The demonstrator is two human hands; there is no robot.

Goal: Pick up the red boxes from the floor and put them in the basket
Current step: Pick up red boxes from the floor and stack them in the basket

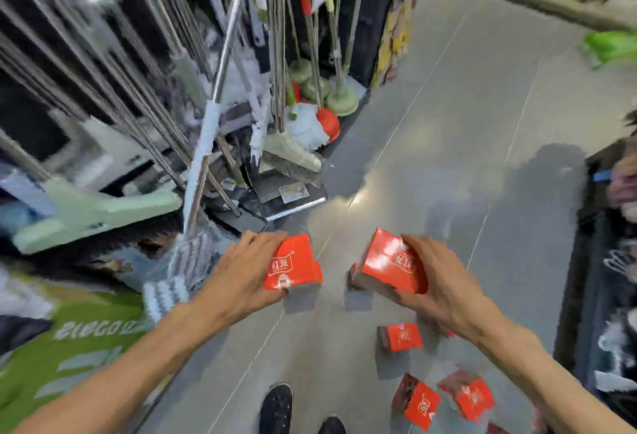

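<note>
My left hand (238, 271) grips a red box (293, 263) with white lettering, held above the grey floor. My right hand (444, 282) grips a second red box (389, 261), tilted, at about the same height. Three more red boxes lie on the floor below my right arm: one (401, 336) close under the wrist, and two (418, 402) (472, 397) nearer my feet. A green thing at the far right (610, 46), blurred, may be the basket; I cannot tell.
A rack of mops, brooms and plungers (310, 96) fills the left side, with handles leaning into the aisle. A dark shelf unit (599, 261) stands on the right. A green package (69, 347) lies at lower left. My black shoes (275, 409) are at the bottom.
</note>
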